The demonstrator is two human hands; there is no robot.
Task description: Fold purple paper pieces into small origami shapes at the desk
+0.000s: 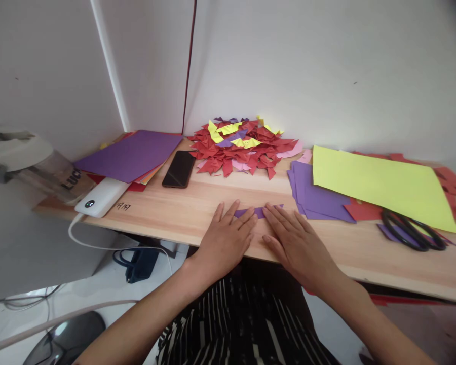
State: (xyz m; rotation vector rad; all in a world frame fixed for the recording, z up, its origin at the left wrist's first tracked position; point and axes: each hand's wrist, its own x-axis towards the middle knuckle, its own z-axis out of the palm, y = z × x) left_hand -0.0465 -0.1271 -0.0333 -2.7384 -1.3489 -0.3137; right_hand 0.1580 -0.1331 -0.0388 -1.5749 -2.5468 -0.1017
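Note:
A narrow strip of folded purple paper (259,212) lies flat on the wooden desk (213,197) near its front edge. My left hand (228,233) rests on the strip's left part, fingers stretched out and pressing down. Over its right part lies my right hand (292,238), also flat with fingers extended and thumb apart. Both hands hide portions of the paper, so its full shape cannot be made out. Behind them is a heap of folded paper pieces (235,144), mostly red, with some yellow, purple and pink ones.
Right of my hands are purple sheets (321,197), a yellow sheet (376,182) and black-handled scissors (406,230), their blades hidden. To the left lie a phone (178,169), a white power bank (102,196) with a cable, a purple-topped paper stack (133,154) and a clear bottle (53,172).

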